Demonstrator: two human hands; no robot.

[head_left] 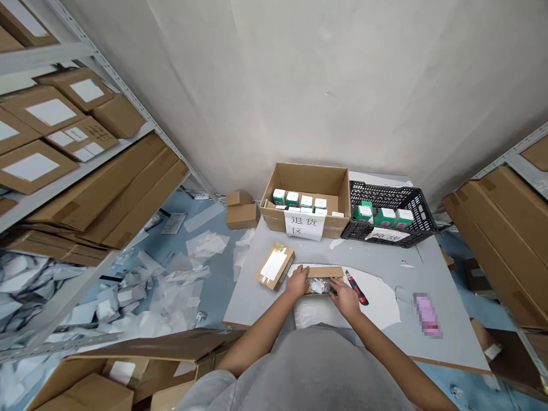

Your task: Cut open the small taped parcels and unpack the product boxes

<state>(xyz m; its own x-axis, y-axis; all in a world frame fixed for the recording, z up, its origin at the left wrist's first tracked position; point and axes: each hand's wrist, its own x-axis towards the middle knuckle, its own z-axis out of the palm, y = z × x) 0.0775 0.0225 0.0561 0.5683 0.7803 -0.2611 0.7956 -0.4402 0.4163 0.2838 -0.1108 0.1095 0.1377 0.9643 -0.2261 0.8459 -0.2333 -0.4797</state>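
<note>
A small open cardboard box (322,273) lies on the grey table (385,257) right in front of me, with crinkled plastic wrapping (317,285) showing inside. My left hand (298,282) grips the box's left end with curled fingers. At the right end, my right hand (343,295) has its fingers bent into the opening, on the wrapping. A second, closed small box with a white label (275,266) rests just left of my left hand. A red and black utility knife (357,287) lies right of my right hand.
Farther back stand an open carton of small white and green boxes (306,201) with a paper sign, and a black plastic crate (389,214) holding similar boxes. Metal shelves with cartons flank both sides. Torn paper litters the floor at left. A blurred pink item (427,315) lies on the table's right.
</note>
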